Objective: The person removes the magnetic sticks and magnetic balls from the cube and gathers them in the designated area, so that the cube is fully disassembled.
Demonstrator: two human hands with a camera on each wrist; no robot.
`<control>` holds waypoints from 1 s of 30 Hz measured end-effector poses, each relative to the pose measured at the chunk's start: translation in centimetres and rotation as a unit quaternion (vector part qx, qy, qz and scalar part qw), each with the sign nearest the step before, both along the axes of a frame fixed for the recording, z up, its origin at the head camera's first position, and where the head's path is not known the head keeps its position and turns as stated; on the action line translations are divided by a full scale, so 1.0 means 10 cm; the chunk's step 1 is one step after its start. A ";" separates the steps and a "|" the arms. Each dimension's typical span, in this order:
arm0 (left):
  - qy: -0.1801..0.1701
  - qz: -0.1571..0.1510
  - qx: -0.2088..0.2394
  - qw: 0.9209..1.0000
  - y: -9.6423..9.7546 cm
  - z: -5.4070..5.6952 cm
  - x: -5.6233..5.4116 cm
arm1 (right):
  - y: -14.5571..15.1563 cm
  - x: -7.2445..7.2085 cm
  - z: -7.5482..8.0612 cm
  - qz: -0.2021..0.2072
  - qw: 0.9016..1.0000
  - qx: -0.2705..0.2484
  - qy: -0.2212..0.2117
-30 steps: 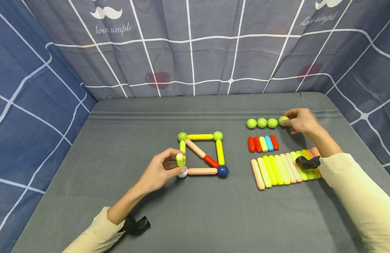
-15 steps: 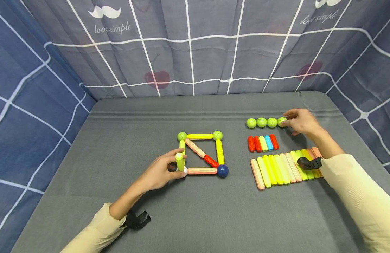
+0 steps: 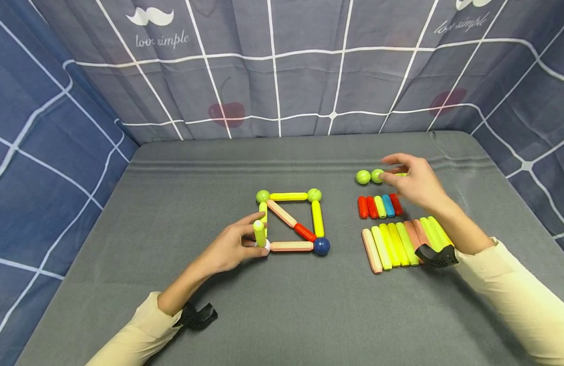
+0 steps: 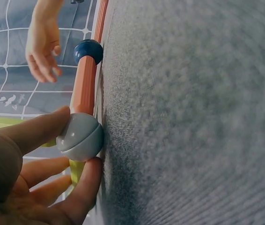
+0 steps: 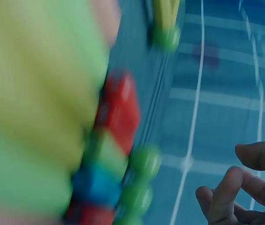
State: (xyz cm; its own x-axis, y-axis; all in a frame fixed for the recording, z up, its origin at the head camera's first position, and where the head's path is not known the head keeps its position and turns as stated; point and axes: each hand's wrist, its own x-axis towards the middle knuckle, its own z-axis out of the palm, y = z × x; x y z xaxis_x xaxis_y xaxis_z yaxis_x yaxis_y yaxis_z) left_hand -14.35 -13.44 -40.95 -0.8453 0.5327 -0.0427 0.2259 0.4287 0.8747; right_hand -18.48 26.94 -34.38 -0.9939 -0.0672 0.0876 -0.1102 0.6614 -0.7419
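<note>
In the head view, my left hand [image 3: 229, 246] pinches a white ball [image 4: 81, 138] between thumb and finger. The ball is the near-left corner of a square frame of magnetic sticks and balls. From it a yellow-green stick [image 3: 260, 234] stands up. A peach stick [image 3: 292, 246] joins it to a dark blue ball [image 3: 321, 246]; a peach and red diagonal [image 3: 304, 233] crosses the frame. My right hand [image 3: 416, 184] hovers over a row of green balls [image 3: 363, 177], partly covering them. Its fingers are loosely bent with nothing between them in the right wrist view.
Short red, yellow and blue sticks [image 3: 378, 207] lie beside the right hand. Nearer the front is a row of long yellow and peach sticks [image 3: 391, 246], partly under the right wrist. A checked curtain [image 3: 309, 86] rises behind the grey table [image 3: 195, 178].
My right hand has left the rightmost green ball and moved left over the row. My left hand has stayed at the white ball, with its fingers slightly shifted around the upright stick.
</note>
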 end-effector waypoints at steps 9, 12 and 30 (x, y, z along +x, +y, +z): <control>0.000 -0.010 -0.010 1.000 -0.02 -0.01 -0.01 | -0.84 0.34 0.01 0.139 0.988 -0.072 -0.018; -0.002 -0.013 -0.006 1.000 -0.02 -0.02 -0.03 | -1.13 0.43 -0.01 0.186 0.978 -0.096 -0.021; -0.016 -0.044 0.023 0.999 -0.06 0.01 -0.03 | -2.01 0.43 -0.15 0.314 0.942 -0.114 -0.020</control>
State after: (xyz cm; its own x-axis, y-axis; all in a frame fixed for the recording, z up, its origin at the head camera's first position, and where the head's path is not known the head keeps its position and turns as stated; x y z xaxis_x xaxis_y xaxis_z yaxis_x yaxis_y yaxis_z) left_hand -14.69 -14.02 -40.87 -0.7938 0.6066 -0.0436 0.2320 0.3683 0.9003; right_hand -14.16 6.87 -35.90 -0.7677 -0.6268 0.1332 -0.3948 0.2989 -0.8688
